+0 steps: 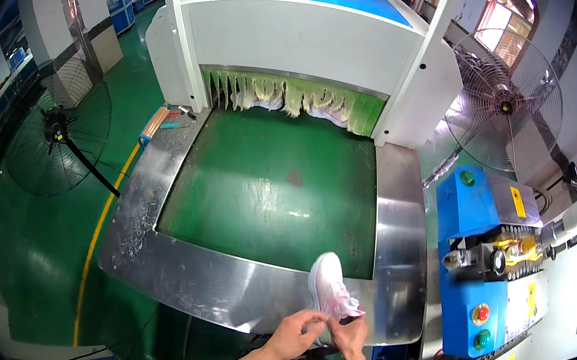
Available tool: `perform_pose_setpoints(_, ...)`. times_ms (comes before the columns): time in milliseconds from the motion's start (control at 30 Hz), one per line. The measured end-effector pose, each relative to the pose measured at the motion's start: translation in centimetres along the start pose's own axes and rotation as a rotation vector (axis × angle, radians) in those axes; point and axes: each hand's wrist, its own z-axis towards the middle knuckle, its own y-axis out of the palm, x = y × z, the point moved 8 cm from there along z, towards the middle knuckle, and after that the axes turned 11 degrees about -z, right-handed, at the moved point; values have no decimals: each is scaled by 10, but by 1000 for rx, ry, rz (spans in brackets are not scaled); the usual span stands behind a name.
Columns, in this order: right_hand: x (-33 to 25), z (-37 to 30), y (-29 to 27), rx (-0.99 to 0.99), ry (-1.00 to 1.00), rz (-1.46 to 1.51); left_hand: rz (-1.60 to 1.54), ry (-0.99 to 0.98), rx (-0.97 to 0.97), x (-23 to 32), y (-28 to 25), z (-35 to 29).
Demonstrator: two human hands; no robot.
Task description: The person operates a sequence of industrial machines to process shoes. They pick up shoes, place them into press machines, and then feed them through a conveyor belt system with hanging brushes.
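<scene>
Our left hand (296, 335) and right hand (350, 335) pinch the pale shoe (328, 282) over the near metal rim (242, 299), perhaps for support.

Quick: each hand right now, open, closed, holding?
Left hand: fingers bent at the pale shoe; grip can't be told.
Right hand: fingers bent there too; grip can't be told.

Shoe (327, 277) at near end of conveyor (261, 191)

We see a glossy green floor (26, 287) crossed by a yellow line (85, 278), a white pillar (45, 33) at left and a bright window (492, 23) at right.
</scene>
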Motion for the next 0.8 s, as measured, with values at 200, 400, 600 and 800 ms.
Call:
perform_pose_setpoints(200, 9, -1, 67, -81, 24, -275, 516, 288, -159, -17, -42, 45)
perform_pose_setpoints(400, 5, 29, 36, -200, 25, -182, 514, 191, 61, -67, -144, 134)
perform_pose_setpoints(600, -91, 211, 80, -239, -120, -127, 950, 317, 326, -80, -269, 264)
perform_pose_setpoints(800, -222, 453, 185, -304, -649, -501, 1057, 255, 405, -105, -330, 303)
